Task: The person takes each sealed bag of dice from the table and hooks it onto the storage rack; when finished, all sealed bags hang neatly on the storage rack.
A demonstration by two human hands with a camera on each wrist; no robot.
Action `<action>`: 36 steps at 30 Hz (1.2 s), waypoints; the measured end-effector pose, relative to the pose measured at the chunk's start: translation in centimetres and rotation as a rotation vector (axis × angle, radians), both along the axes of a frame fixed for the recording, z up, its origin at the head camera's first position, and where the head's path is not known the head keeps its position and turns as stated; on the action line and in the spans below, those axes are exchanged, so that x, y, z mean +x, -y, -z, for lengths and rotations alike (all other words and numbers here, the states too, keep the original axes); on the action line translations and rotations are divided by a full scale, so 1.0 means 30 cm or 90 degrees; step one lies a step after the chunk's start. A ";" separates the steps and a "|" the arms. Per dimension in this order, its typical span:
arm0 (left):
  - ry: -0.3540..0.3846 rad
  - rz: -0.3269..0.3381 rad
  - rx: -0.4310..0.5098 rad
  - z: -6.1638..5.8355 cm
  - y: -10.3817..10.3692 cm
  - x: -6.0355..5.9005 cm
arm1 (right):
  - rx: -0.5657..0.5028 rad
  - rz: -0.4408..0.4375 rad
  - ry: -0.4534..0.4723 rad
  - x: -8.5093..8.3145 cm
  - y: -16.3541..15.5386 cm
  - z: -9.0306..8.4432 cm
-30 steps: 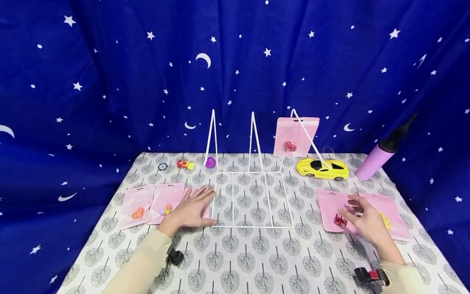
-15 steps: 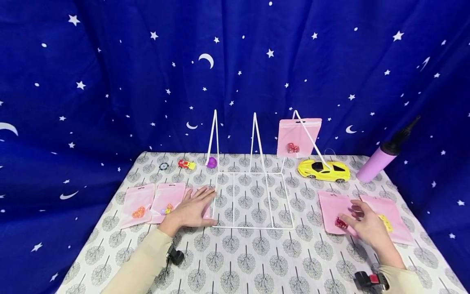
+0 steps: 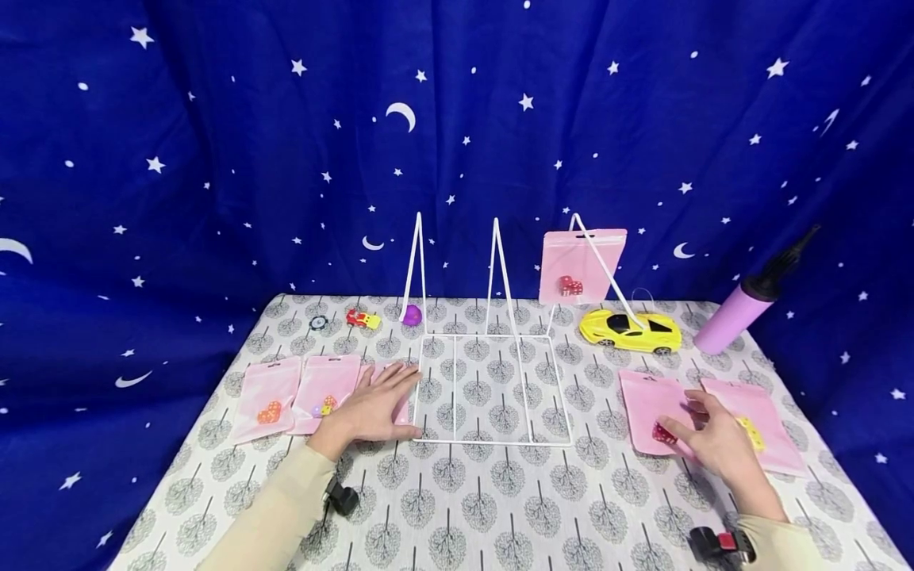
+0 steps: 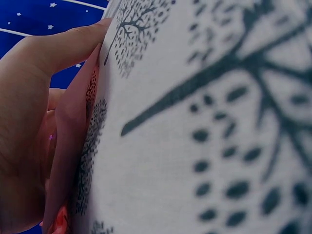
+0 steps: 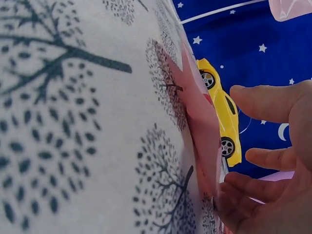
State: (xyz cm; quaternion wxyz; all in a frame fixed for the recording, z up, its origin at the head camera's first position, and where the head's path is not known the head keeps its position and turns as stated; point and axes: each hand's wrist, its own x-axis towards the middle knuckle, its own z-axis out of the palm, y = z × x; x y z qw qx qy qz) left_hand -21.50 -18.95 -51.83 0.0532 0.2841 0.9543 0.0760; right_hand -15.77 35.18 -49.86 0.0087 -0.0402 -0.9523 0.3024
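My left hand (image 3: pixel 371 408) rests with spread fingers on a pink zip pouch (image 3: pixel 402 411), which it mostly covers. In the left wrist view that hand's thumb lies along the pouch edge. Left of it lie a pink pouch with mixed-colour dice (image 3: pixel 323 388) and one with orange dice (image 3: pixel 266 388). At the right, my right hand (image 3: pixel 721 448) hovers with loosely bent fingers over a pink pouch with dark red dice (image 3: pixel 646 396). A gap shows between its fingers and the pouch in the right wrist view. Beside it lies a pouch with yellow dice (image 3: pixel 774 436), partly hidden.
A white wire rack (image 3: pixel 493 442) with three upright prongs stands mid-table. From its right prong hangs a pink pouch with red dice (image 3: pixel 560 258). Behind are a yellow toy car (image 3: pixel 621 337), a purple pump (image 3: pixel 731 321), a purple ball (image 3: pixel 412 316) and a small red-yellow toy (image 3: pixel 362 319).
The head view has shifted slightly. My right hand has moved a little to the right and nearer, uncovering a gap between the two right pouches. My left hand stays in place.
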 end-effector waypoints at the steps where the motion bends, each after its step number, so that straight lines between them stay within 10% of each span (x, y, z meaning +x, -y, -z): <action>1: 0.000 -0.001 -0.002 0.001 0.000 0.000 | 0.004 0.003 0.000 -0.001 -0.001 0.002; 18: -0.004 0.004 0.002 0.004 0.001 0.003 | 0.092 0.019 0.113 -0.026 -0.012 0.004; 36: -0.015 0.008 -0.008 0.001 -0.001 -0.004 | 0.044 0.053 0.204 -0.032 0.007 -0.012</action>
